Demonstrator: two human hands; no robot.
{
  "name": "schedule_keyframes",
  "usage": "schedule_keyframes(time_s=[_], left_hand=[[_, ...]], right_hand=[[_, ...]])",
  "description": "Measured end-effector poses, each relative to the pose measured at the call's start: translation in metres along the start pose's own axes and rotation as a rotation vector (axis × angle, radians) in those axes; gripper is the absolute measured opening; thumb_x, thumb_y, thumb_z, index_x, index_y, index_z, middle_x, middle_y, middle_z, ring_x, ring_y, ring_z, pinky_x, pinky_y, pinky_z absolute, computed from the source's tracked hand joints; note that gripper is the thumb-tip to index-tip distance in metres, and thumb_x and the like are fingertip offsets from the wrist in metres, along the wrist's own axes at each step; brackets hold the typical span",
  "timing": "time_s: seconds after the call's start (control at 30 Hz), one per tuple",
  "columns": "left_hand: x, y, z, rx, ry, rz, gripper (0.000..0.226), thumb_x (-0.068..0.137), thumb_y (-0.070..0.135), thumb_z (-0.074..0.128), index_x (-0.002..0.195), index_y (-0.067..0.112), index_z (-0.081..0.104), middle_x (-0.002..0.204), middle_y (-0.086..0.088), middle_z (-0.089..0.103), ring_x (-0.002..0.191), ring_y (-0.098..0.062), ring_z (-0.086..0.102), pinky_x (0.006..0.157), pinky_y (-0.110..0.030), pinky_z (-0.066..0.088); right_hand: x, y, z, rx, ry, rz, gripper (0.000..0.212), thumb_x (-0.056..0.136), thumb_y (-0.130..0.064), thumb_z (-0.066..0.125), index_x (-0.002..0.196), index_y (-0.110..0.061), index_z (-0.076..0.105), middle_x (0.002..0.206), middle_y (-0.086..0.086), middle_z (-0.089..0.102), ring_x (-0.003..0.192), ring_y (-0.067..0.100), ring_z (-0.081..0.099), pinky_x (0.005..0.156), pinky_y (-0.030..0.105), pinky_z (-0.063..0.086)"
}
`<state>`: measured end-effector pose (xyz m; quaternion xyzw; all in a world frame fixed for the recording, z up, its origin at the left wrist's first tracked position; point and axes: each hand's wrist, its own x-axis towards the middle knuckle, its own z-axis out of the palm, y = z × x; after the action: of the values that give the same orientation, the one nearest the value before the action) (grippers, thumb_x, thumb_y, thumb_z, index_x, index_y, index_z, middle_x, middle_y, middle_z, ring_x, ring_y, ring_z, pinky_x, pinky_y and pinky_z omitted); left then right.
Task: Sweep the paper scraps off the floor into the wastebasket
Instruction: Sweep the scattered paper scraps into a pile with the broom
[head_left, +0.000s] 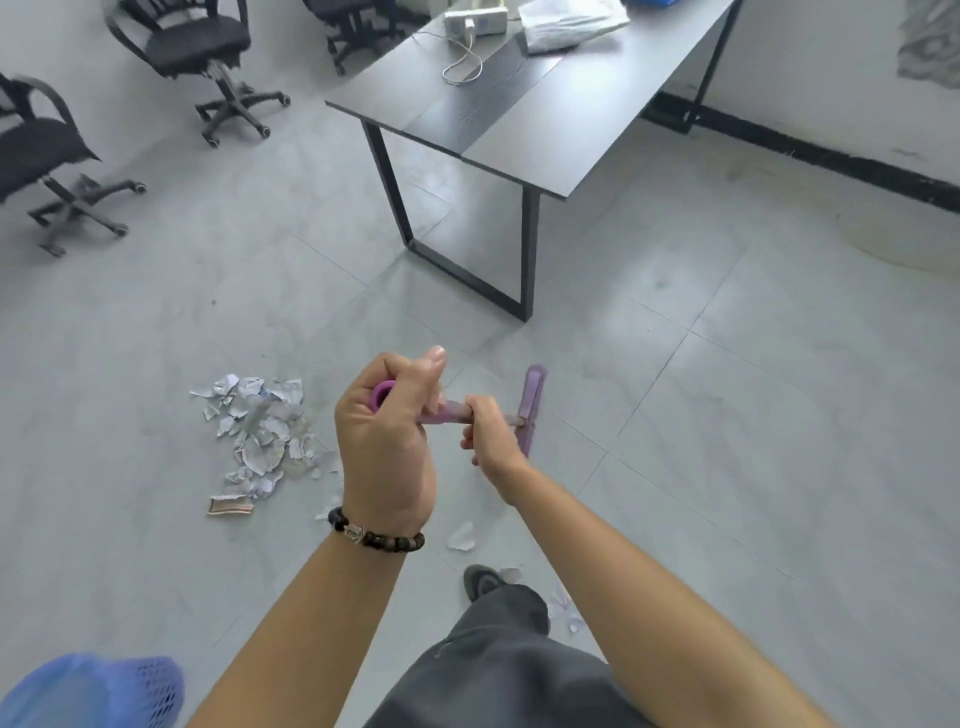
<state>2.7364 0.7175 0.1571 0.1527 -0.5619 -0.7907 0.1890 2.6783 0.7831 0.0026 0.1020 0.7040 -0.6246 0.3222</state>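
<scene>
Both hands hold a purple broom, its handle (441, 413) pointing away from me. My left hand (387, 447) grips the handle's top end. Farther down the shaft, my right hand (491, 434) is closed around it. The purple broom head (532, 410) rests on the grey floor to the right of my hands. A heap of torn white paper scraps (260, 431) lies on the floor left of my hands, apart from the broom head. A few stray scraps (461, 538) lie near my shoe. The blue mesh wastebasket (104, 691) with a blue liner stands at the bottom left corner.
A black table (519, 109) on a metal frame stands ahead, with a cable, a power strip and paper on it. Black office chairs (208, 57) stand at the back left. My shoe and trouser leg (498, 623) are below my arms. A black skirting board (810, 150) runs along the right wall.
</scene>
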Motion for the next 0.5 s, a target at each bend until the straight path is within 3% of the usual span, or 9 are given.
schedule_keyframes(time_s=[0.13, 0.33, 0.43, 0.5], left_hand=[[-0.052, -0.030, 0.005, -0.135, -0.005, -0.129, 0.041, 0.078, 0.003, 0.058, 0.044, 0.018, 0.042, 0.048, 0.002, 0.037, 0.054, -0.017, 0.037, 0.069, -0.027, 0.041], [-0.120, -0.089, 0.015, -0.112, -0.055, -0.365, 0.025, 0.071, 0.004, 0.062, 0.053, 0.013, 0.048, 0.055, -0.004, 0.044, 0.060, -0.019, 0.045, 0.081, -0.031, 0.042], [-0.149, -0.116, 0.021, -0.038, -0.143, -0.499, 0.008, 0.074, 0.005, 0.061, 0.066, 0.005, 0.060, 0.072, -0.009, 0.064, 0.079, -0.018, 0.063, 0.092, -0.034, 0.045], [-0.164, -0.130, 0.019, 0.033, -0.245, -0.576, 0.013, 0.076, 0.012, 0.065, 0.064, 0.010, 0.062, 0.077, -0.008, 0.070, 0.093, -0.019, 0.066, 0.101, -0.036, 0.043]], right_hand=[[-0.037, 0.055, -0.041, 0.001, 0.157, 0.021, 0.032, 0.086, -0.055, 0.032, 0.091, -0.029, 0.049, 0.091, -0.001, 0.053, 0.092, 0.024, 0.054, 0.090, 0.044, 0.044], [-0.092, 0.152, -0.104, -0.014, 0.346, 0.158, 0.034, 0.097, -0.044, 0.039, 0.109, -0.016, 0.054, 0.103, 0.007, 0.060, 0.093, 0.024, 0.054, 0.076, 0.037, 0.039], [-0.112, 0.188, -0.128, 0.000, 0.417, 0.264, 0.035, 0.098, -0.043, 0.038, 0.113, -0.016, 0.053, 0.113, 0.010, 0.059, 0.103, 0.027, 0.053, 0.084, 0.038, 0.040], [-0.124, 0.205, -0.134, -0.004, 0.450, 0.317, 0.040, 0.099, -0.044, 0.034, 0.121, -0.016, 0.053, 0.122, 0.013, 0.058, 0.109, 0.028, 0.050, 0.090, 0.038, 0.038]])
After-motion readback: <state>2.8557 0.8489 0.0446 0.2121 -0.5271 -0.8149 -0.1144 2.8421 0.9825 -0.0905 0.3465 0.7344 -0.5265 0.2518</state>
